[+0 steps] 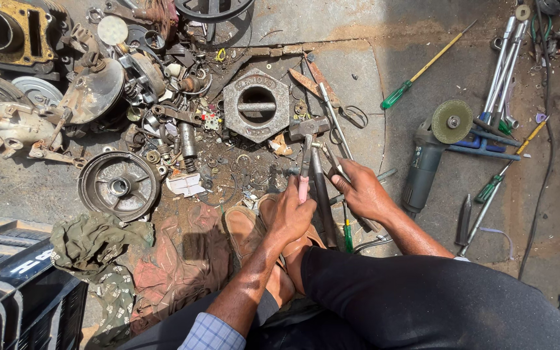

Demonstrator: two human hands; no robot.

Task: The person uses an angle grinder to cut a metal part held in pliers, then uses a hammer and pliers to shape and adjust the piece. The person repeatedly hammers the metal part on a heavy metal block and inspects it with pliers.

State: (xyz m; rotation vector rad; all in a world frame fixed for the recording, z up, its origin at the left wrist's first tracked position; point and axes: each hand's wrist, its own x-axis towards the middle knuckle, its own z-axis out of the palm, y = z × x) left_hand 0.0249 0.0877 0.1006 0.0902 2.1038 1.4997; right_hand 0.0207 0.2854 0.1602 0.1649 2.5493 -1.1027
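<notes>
A black crate point(14, 285) sits well left of the left hand's grip, with a round hub drum point(118, 185) nearer on that side. An angle grinder point(432, 146) lies right of the right hand. Ahead of both grips rests a hexagonal iron weight point(256, 105). The left hand point(291, 214) is closed tight round pink-handled pliers point(304, 172). The right hand point(361, 191) pinches a thin metal rod point(332, 159), fingers curled shut, just beside the pliers.
</notes>
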